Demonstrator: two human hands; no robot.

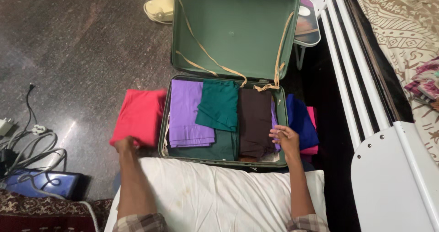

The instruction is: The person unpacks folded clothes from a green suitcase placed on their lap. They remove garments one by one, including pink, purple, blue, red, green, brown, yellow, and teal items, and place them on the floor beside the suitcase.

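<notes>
While the open green suitcase [228, 76] lies on the dark floor [82, 49] with its lid [233, 26] raised away from the person, both arms reach forward over a white pillow [215, 195]. Left hand [124, 144]: set on the near edge of a folded red cloth [139, 115] that lies on the floor just outside the suitcase's left wall; whether the fingers grip the cloth or merely rest on it cannot be told. The red cloth is roughly rectangular, its long axis running from the person toward the lid, tilted slightly to the right at the far end. Right hand [286, 138]: loosely spread, fingers resting on the right edge of a folded dark brown cloth [255, 120] inside the suitcase, nothing clasped. The brown cloth's long axis runs near to far. Beside it lie a dark green cloth [219, 104] and a purple cloth [185, 115], the green overlapping the purple. Tan straps [201, 49] hang across the lid's lining. A blue cloth [301, 120] on a pink one [313, 122] lies just outside the right wall. Cables [32, 145] lie at far left; a white bed frame [366, 76] stands at right.
</notes>
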